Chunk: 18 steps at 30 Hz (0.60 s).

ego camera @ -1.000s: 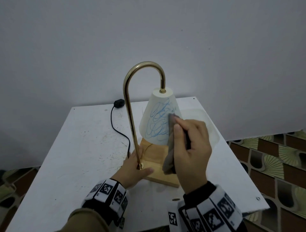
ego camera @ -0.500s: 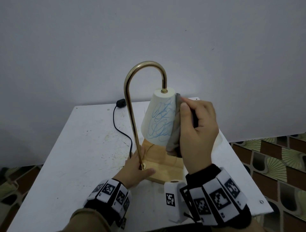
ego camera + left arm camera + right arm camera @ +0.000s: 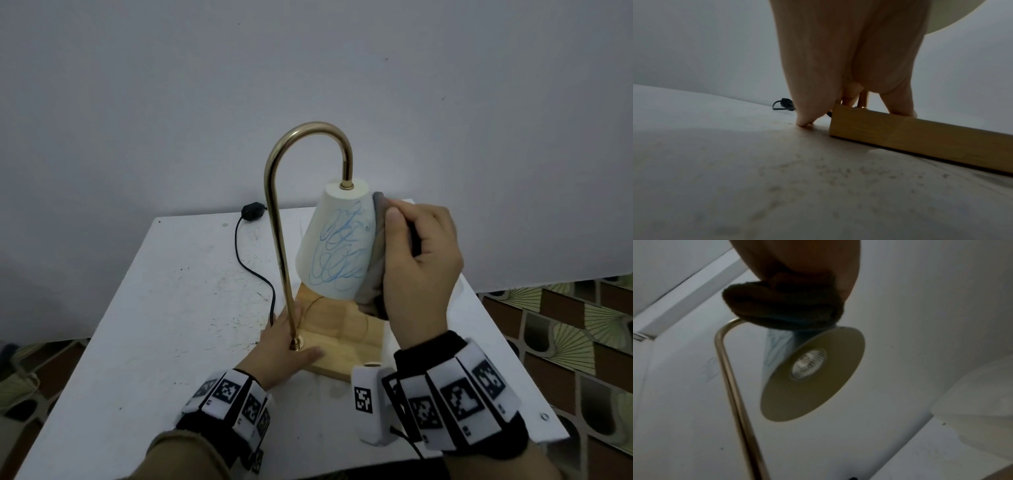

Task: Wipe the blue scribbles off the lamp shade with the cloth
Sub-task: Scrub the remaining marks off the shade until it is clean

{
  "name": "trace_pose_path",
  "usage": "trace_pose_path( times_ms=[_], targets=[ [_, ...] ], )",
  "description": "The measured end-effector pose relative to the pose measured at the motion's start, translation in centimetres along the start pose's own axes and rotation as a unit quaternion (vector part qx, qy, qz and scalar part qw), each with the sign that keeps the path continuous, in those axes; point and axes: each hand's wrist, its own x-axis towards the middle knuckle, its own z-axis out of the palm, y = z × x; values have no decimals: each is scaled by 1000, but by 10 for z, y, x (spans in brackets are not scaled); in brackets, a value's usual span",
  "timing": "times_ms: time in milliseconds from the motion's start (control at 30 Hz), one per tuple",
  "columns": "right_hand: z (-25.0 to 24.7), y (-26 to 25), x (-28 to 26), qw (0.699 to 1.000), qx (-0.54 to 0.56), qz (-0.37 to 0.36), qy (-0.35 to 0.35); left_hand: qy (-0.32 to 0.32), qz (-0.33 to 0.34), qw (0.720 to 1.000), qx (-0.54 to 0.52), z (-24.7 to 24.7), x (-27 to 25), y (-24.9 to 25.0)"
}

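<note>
A cream cone lamp shade (image 3: 337,222) hangs from a curved brass pole (image 3: 279,240) above a wooden base (image 3: 346,342). Blue scribbles (image 3: 342,257) cover the side facing me. My right hand (image 3: 418,260) grips a folded grey cloth (image 3: 375,263) and presses it against the shade's right side, from the top rim down past the bottom edge. From the right wrist, the cloth (image 3: 783,308) lies on the shade's edge (image 3: 813,394). My left hand (image 3: 284,346) holds the base's near left corner, the pole between thumb and forefinger; the thumb (image 3: 898,105) rests on the base (image 3: 920,139).
The lamp stands on a white, scuffed table (image 3: 154,325) against a pale wall. A black cord (image 3: 250,270) with a switch (image 3: 251,210) runs from the base to the table's back edge. Patterned floor tiles (image 3: 565,325) show to the right.
My right hand has carried the cloth up the shade's right side, from low on the scribbles to the top rim. The left hand has stayed on the base.
</note>
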Motion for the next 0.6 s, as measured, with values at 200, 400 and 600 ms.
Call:
trace_pose_path(
  times_ms=[200, 400, 600],
  targets=[
    [4, -15, -13, 998, 11, -54, -8, -5, -1, 1000, -4, 0, 2, -4],
    [-13, -4, -29, 991, -37, -115, -59, -2, -4, 1000, -2, 0, 0, 0],
    [-14, 8, -12, 998, -40, -25, -27, -4, -5, 1000, 4, 0, -1, 0]
  ],
)
